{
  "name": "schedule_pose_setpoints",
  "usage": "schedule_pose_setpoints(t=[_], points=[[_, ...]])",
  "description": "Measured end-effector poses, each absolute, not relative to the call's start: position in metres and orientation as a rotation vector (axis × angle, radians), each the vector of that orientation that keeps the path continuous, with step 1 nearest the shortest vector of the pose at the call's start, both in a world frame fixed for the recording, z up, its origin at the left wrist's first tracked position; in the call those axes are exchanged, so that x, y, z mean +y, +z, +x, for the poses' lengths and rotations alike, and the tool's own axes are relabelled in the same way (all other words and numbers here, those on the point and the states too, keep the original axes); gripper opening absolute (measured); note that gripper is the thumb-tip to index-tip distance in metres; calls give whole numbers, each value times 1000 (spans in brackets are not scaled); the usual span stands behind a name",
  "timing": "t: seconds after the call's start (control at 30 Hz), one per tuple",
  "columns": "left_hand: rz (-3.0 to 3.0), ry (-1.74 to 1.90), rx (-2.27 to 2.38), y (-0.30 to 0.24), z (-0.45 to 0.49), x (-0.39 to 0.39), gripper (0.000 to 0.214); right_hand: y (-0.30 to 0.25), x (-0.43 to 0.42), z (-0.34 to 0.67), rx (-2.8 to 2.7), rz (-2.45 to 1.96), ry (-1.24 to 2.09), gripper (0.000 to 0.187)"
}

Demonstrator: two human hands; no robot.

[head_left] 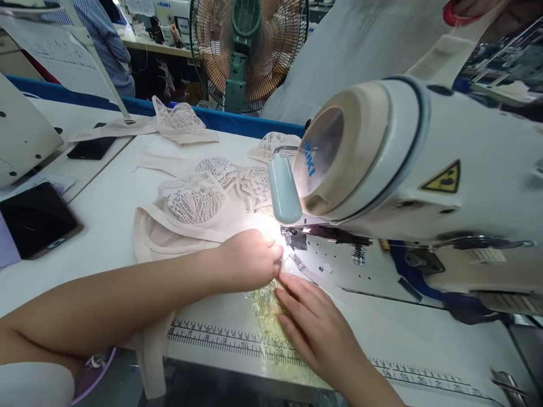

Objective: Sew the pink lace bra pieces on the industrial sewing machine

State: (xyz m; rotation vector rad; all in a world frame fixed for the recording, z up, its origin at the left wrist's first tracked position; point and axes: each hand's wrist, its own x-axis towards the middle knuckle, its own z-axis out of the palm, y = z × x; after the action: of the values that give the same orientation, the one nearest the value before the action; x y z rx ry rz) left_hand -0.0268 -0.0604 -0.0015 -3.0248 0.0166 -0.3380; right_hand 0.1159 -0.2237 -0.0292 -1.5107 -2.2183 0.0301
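My left hand point(250, 261) is closed, its fingertips pinched together just in front of the sewing machine's presser foot point(294, 237). Glare from the lamp and the fingers themselves hide what is in the pinch. A beige lace bra point(193, 206) lies against the far side of that hand, its band hanging over the table's front edge. My right hand point(314, 328) rests with fingers stretched out on a crinkled, yellowish clear plastic strip point(267, 316), its fingertips close to my left fingertips. The white sewing machine point(466, 169) reaches in from the right.
A small lamp point(285, 189) hangs by the machine head. More lace bra pieces point(180, 121) lie at the back. Phones point(38, 220) sit at the left. A printed ruler point(220, 338) runs along the front edge. Behind the table stand a large fan point(246, 51) and a person in a striped shirt point(99, 39).
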Motion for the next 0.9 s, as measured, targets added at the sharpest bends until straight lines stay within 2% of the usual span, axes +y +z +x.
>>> schedule_pose_setpoints(t=[0.23,0.5,0.7,0.9], points=[[-2942,-18,-154,14,-40,-87,18,-28,-224,116,-2211,-1492,-8,29],[-3050,-198,-92,5,-45,-77,21,-31,-224,116,-2176,-1475,-33,26],[-3240,-137,22,7,-47,-60,24,-32,-225,117,-2155,-1496,-48,27],[-3299,-120,101,10,-45,-53,17,-32,-224,117,-2146,-1508,-27,27]])
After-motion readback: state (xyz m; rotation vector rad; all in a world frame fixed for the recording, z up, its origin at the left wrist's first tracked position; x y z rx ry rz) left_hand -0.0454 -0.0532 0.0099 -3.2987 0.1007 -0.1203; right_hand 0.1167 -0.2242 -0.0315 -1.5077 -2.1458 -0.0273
